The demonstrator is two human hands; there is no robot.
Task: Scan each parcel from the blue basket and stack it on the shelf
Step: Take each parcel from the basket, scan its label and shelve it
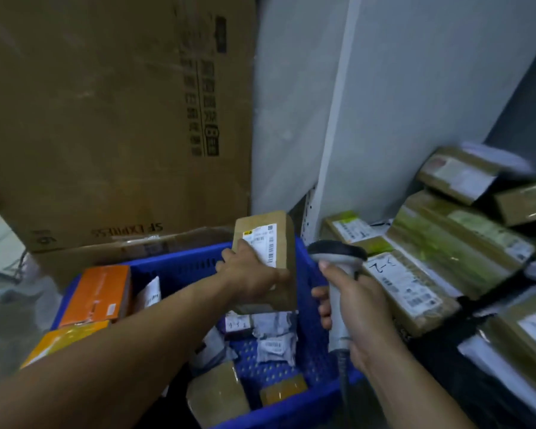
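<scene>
My left hand (251, 278) gripping a brown parcel (268, 261) above the blue basket (307, 407), my right hand (358, 308) clasping the scanner (338, 258) beside it, shelf parcels (440, 252) at right

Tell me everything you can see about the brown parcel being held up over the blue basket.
The brown parcel is a cardboard box with a white printed label bearing barcodes and a yellow patch on its facing side. It stands roughly upright, lifted above the blue basket. The left hand grips its lower left part, partly covering the label.
</scene>
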